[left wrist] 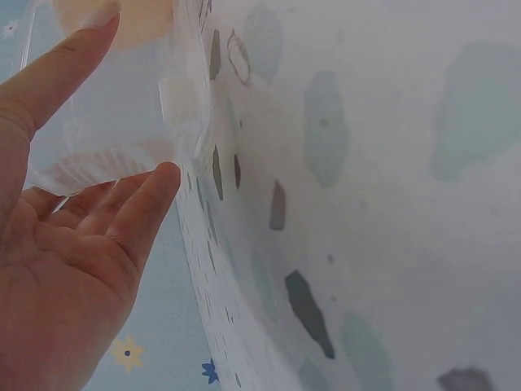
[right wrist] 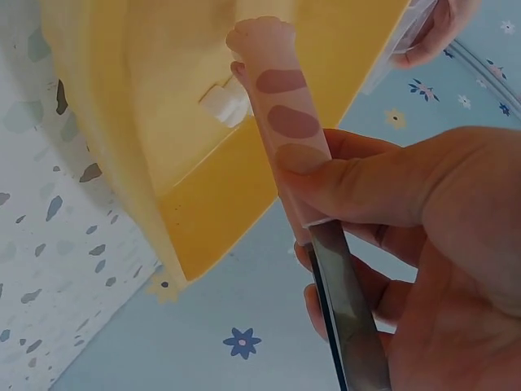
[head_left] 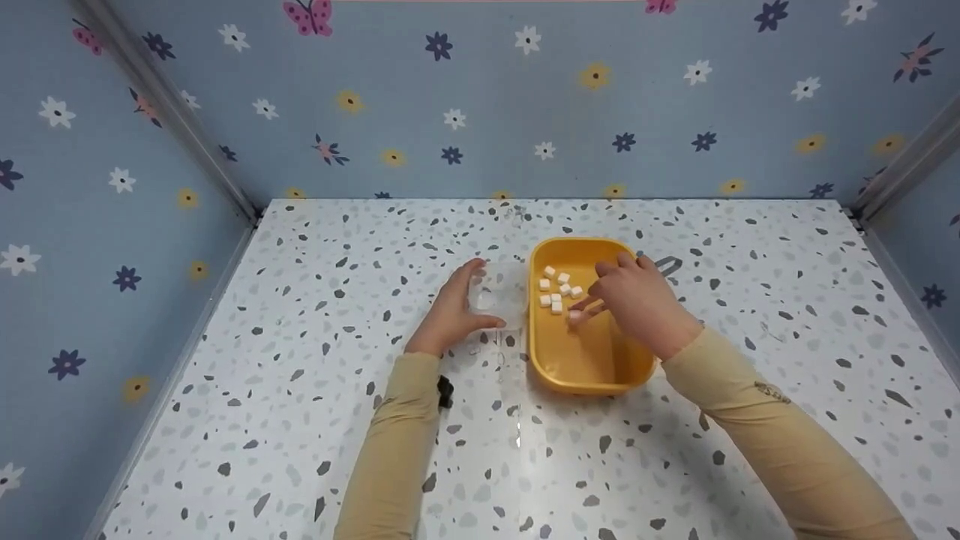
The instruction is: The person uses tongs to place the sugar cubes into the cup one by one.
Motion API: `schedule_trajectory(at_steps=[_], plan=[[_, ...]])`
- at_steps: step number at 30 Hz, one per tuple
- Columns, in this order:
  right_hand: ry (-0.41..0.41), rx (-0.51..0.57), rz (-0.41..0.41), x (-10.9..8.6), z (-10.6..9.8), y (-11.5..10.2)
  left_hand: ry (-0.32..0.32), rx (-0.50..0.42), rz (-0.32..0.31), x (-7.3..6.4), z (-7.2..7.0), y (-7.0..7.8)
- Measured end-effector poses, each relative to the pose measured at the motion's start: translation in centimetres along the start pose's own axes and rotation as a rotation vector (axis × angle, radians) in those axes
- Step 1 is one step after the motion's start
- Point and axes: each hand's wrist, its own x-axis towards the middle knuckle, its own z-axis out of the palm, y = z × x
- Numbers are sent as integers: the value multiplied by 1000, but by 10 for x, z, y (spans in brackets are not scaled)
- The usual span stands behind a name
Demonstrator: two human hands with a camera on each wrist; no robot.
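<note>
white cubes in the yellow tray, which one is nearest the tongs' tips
The single cube right at the tips of the tongs; the other cubes are grouped toward the far left of the tray.

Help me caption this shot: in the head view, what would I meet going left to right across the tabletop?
Left sleeve → left hand → clear container → yellow tray's left rim → white cubes → right hand → right sleeve.
</note>
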Motion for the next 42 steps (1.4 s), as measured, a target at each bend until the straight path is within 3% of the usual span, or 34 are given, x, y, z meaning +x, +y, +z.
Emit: schedule_trajectory(at_steps=[6,21,42], plan=[[24,6,-7,0,-8,1,0,-6,-5,0,-1,1],[-36,-15,41,9,-26,-3,5,5,-1,0,1,1],[28,-50,-1,21,-47,-17,8,0,-32,0,1,3]])
